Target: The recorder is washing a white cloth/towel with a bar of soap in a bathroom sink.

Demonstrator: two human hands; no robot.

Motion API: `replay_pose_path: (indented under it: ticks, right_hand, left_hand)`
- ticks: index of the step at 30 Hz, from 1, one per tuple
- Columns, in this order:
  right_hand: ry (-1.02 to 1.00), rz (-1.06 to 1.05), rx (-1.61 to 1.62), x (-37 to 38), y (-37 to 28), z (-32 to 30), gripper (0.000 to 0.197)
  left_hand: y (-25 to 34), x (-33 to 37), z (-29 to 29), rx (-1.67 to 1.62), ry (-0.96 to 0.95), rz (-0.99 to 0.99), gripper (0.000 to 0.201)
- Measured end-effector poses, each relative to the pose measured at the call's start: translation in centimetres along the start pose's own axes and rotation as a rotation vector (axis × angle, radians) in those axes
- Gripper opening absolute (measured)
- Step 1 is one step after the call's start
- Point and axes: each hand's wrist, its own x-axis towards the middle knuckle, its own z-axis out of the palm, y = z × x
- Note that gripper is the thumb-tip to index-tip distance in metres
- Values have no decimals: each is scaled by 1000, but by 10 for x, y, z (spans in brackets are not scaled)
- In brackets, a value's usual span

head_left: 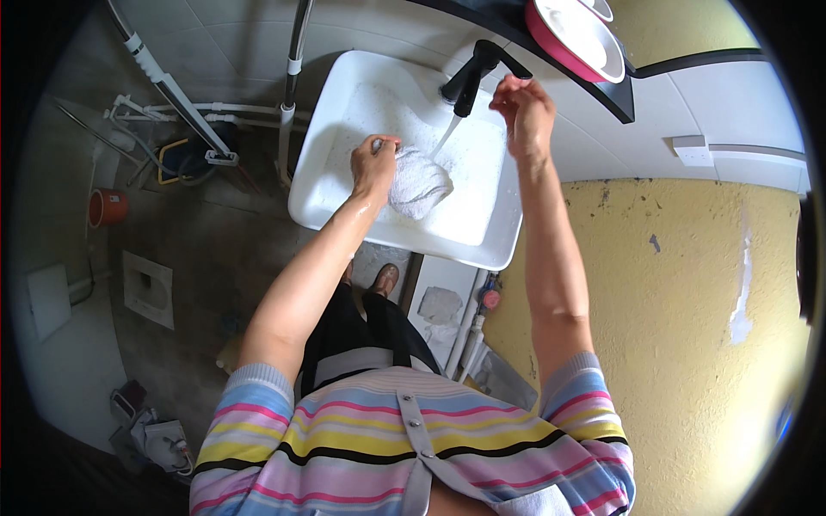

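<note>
A white cloth (pixel 420 186), wet and bunched up, lies in the white sink (pixel 315 191). My left hand (pixel 375 169) is closed on its left edge. Water runs from the black faucet (pixel 469 84) in a thin stream toward the cloth, and suds cover part of the basin. Raised over the sink's right rim, my right hand (pixel 526 118) is beside the tip of the faucet's lever. Its fingers are loosely bent and apart, with nothing seen in them. Whether a fingertip touches the lever is hard to make out.
A black shelf (pixel 616 101) above the sink carries a pink and white basin (pixel 575 41). Metal poles (pixel 292 77) rise left of the sink. An orange-red bucket (pixel 108 207) stands farther left. A yellow wall (pixel 654 284) with peeling paint is on the right.
</note>
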Motion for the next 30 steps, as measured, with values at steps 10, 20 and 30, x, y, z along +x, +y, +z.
replay_pose_path:
  ticks: [10, 20, 30]
  right_hand:
    - [-35, 264, 376, -5, 73, 17, 40]
    - [109, 603, 124, -47, 101, 19, 28]
    - [-288, 355, -15, -45, 52, 37, 33]
  left_hand:
    - [-9, 3, -17, -41, 57, -77, 14]
    - [-18, 15, -10, -51, 82, -114, 16]
    - [-37, 26, 23, -182, 48, -191, 14]
